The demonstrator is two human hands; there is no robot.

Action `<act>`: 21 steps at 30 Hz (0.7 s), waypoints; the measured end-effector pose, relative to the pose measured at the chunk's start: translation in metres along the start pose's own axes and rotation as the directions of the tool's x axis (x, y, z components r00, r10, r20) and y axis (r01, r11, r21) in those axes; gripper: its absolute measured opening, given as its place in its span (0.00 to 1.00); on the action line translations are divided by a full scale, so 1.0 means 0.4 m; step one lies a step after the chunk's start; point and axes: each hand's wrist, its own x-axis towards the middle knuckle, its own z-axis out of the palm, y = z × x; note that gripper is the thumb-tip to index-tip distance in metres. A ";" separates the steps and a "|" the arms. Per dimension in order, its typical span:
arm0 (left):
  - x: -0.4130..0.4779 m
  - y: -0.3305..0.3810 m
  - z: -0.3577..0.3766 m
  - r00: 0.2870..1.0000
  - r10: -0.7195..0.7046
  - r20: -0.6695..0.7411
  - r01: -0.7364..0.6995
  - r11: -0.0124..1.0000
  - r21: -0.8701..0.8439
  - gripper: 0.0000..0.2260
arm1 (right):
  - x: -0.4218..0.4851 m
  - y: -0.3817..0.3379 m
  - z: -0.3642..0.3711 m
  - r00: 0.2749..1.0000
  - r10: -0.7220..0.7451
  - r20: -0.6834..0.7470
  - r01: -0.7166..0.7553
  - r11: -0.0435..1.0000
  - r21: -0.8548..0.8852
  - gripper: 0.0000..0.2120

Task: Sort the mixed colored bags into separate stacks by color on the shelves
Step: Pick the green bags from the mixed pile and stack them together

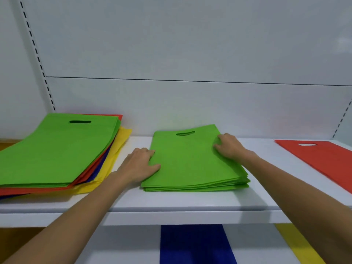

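Two bare forearms reach up from the bottom edge, over the front lip of the white shelf (171, 205). Beneath that lip, on a lower level, lie a blue bag (194, 244) and, to its right, a yellow bag (299, 242), both only partly seen.

On the white shelf, in the middle, sits the green stack (190, 166), several flat green bags with the cut-out handles toward the back panel (190, 54). The left hand (141, 164) rests against the stack's left edge, its thumb lying on the top bag and its fingers loosely bent along the side; it clasps nothing. The right hand (230, 147) sits on the stack near its far right edge, fingertips bent down onto the top bag, pressing rather than pinching.

At the left end of the shelf, well apart from the stack, lies the mixed pile (57, 149): green on top, with red, blue and yellow edges fanned out below. At the right end a red bag (323, 159) lies flat, cut off by the picture's edge.
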 end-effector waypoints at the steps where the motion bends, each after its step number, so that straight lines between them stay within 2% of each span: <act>1: -0.003 0.000 0.011 1.000 -0.005 0.014 0.005 1.000 -0.012 0.24 | -0.001 0.005 0.015 0.999 0.016 0.044 -0.015 1.000 -0.008 0.15; 3: -0.004 0.001 0.023 1.000 -0.023 0.019 0.023 0.999 -0.035 0.24 | -0.002 0.017 0.038 0.993 0.045 0.107 -0.043 0.999 -0.015 0.15; 6: 0.002 0.006 0.024 0.998 -0.059 0.032 0.062 0.994 -0.091 0.25 | 0.004 0.030 0.051 0.993 0.091 0.070 -0.095 0.994 0.046 0.14; 10: 0.014 0.026 0.022 0.990 -0.130 0.052 0.139 0.962 -0.233 0.29 | 0.009 0.038 0.045 0.987 0.152 0.059 -0.158 0.980 0.121 0.06; 14: 0.017 0.041 0.028 0.991 -0.102 0.083 0.115 0.980 -0.163 0.33 | 0.012 0.042 0.039 0.987 0.143 0.073 -0.153 0.974 0.168 0.10; 17: 0.017 0.038 0.023 0.991 -0.102 0.085 0.116 0.976 -0.182 0.32 | 0.002 0.040 0.039 0.986 0.144 0.078 -0.154 0.978 0.141 0.14; 21: 0.017 0.041 0.011 0.993 -0.087 0.080 0.100 0.976 -0.191 0.30 | -0.012 0.032 0.037 0.988 0.128 0.091 -0.136 0.987 0.089 0.13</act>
